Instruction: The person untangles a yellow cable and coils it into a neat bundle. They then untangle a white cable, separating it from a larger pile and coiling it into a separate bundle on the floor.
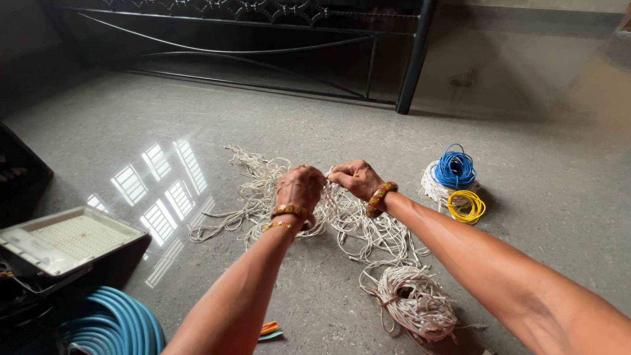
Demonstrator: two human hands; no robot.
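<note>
A tangle of white cord [256, 190] lies spread over the polished grey floor [315, 125]. My left hand [300, 187] and my right hand [355, 177] are both closed on strands of it, close together above the tangle. Beaded bracelets sit on both wrists. More of the white cord is wound into a bundle [415, 301] lying on the floor under my right forearm.
A blue wire coil [455, 168] and a yellow wire coil [467, 206] rest on a white coil at the right. A flat flood lamp [66, 240] and a blue hose coil [115, 325] are at the left. A black metal bed frame [414, 59] stands behind.
</note>
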